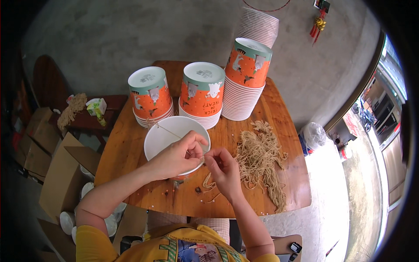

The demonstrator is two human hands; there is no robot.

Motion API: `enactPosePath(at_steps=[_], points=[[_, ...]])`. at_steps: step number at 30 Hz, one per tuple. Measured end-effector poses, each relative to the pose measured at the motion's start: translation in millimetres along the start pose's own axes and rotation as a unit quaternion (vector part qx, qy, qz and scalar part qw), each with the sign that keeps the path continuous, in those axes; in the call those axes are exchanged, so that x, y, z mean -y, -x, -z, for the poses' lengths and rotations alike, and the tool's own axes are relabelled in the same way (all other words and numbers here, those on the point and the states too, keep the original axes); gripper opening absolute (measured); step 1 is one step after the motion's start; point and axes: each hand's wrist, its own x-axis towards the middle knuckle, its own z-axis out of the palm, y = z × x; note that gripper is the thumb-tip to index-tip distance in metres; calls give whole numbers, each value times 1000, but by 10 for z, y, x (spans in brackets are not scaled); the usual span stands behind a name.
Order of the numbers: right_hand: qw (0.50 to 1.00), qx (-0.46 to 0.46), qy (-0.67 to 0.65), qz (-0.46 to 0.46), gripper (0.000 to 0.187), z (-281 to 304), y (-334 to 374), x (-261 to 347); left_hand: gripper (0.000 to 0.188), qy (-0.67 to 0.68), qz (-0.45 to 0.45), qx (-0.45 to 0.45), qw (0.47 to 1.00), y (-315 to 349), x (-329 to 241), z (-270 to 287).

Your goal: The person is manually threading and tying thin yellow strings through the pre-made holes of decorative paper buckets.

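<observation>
A white-lined paper bucket (159,139) stands mouth up at the near middle of the wooden table (126,174). A strand of tan twine (168,131) runs from its far left rim across the mouth toward my left hand. Over the bucket's right rim, my left hand (181,153) is closed in a pinch on the twine. Close beside it, my right hand (224,169) has thumb and forefinger pinched at the twine's end; the tiny bit between the fingertips is hard to see. A loose pile of cut twine (259,157) lies right of my right hand.
Upside-down stacks of orange buckets stand behind: a left stack (150,102), a middle stack (201,96) and a tall right stack (244,83). Clear plastic tubs (258,26) rise beyond. An open carton (61,183) with white buckets sits at left. More twine (74,109) lies on a bench.
</observation>
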Motion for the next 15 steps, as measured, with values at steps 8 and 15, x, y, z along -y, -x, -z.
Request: enactPosePath(at_steps=[8, 15], points=[[964, -50, 208, 161, 14, -4, 43, 65, 38, 37, 1, -15, 999, -59, 69, -1], [888, -41, 395, 233, 18, 2, 65, 109, 37, -18, 6, -9, 1000, -49, 59, -19]])
